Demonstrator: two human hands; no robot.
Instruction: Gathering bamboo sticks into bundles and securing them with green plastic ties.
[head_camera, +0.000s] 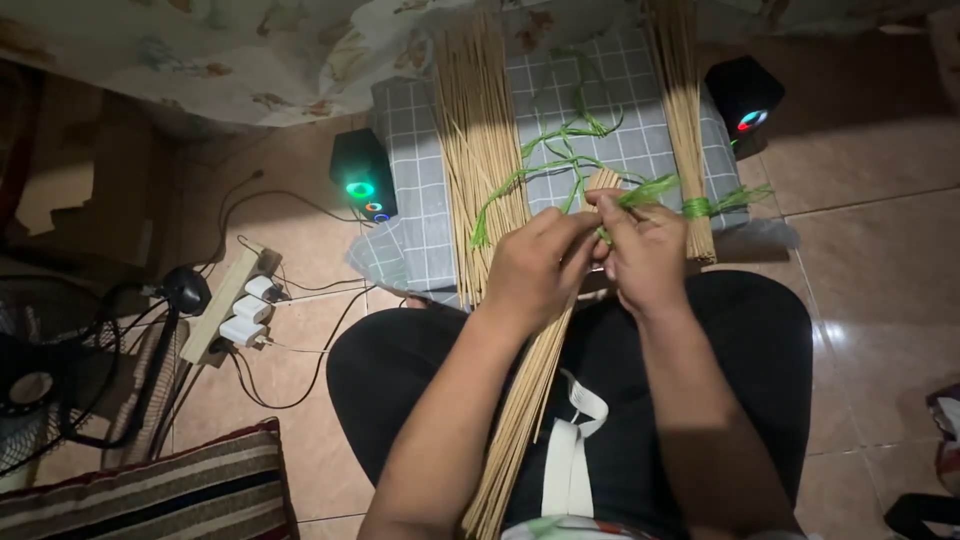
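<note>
Both hands meet at the top end of a thin stick bundle. My left hand has its grip wrapped around the bundle just below the tip, fingers pressed together on it. My right hand pinches a green raffia strand against the bundle top; thumb and forefinger closed on it. The bundle runs down diagonally across my lap, over black trousers, lower end out near the bottom edge.

Loose green strands trail up over a grey checked cloth on the floor ahead. On that cloth: a wide loose pile of sticks to the left of the hands, and a tied bundle to the right, green tie around its lower end.

Two black speakers with lit rings flank the cloth, one left, one right. Further left, a power strip with white plugs, cables, a fan. Striped cushion at bottom left. Tiled floor.
</note>
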